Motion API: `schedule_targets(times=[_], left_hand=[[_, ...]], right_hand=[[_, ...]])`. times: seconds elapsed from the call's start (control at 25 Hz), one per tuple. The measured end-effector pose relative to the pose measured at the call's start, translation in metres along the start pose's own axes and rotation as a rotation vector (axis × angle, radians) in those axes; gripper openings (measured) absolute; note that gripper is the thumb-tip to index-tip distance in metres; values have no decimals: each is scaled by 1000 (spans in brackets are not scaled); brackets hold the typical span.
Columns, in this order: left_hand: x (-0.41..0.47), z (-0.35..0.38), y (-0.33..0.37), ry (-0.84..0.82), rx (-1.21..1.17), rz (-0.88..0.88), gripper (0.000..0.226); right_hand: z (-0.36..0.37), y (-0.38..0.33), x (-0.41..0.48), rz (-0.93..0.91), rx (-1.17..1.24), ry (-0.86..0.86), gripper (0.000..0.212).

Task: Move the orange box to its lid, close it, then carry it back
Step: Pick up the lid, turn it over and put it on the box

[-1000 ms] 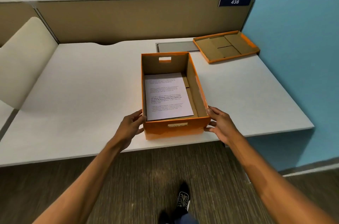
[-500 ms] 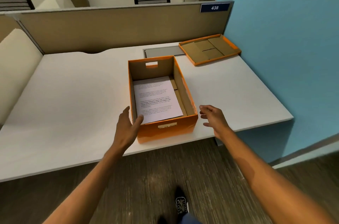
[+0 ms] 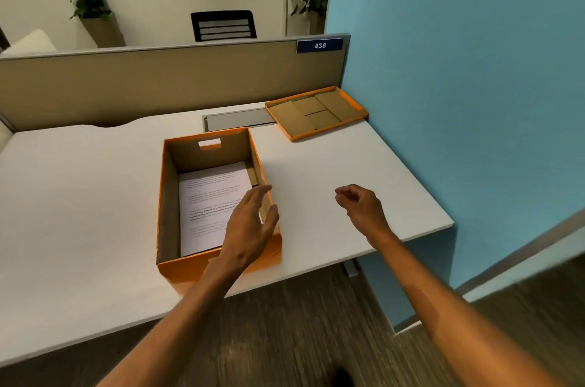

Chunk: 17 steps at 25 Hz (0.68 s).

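I'm seeing the white tabletop (image 3: 95, 196) carrying the orange box (image 3: 167, 196), papers inside, near its front edge; the lid (image 3: 286, 116) is lying well apart. My left hand (image 3: 250, 228) is hovering spread above the box, grasping nothing; my right hand (image 3: 364, 207) is hanging loosely curled, empty.

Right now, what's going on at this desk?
A person is working with an open orange box holding a printed sheet near the desk's front edge. The left hand hovers open over the box's right wall; the right hand hangs loosely curled above bare desk. Neither holds anything. The lid lies upside down at the far right corner.
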<state>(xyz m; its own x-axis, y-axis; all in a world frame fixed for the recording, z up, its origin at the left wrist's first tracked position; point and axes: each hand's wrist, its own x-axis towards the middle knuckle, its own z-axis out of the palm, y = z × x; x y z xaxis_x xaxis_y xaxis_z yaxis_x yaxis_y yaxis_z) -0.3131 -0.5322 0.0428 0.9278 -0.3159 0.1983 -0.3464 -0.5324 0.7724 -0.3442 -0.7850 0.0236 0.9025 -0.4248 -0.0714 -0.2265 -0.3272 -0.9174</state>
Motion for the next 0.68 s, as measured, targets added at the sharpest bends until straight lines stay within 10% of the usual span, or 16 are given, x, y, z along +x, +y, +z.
schedule_targets(times=[0.68], left_hand=[[179, 142, 85, 168, -82, -159, 39]], right_hand=[[-119, 20, 194, -62, -53, -34, 19]])
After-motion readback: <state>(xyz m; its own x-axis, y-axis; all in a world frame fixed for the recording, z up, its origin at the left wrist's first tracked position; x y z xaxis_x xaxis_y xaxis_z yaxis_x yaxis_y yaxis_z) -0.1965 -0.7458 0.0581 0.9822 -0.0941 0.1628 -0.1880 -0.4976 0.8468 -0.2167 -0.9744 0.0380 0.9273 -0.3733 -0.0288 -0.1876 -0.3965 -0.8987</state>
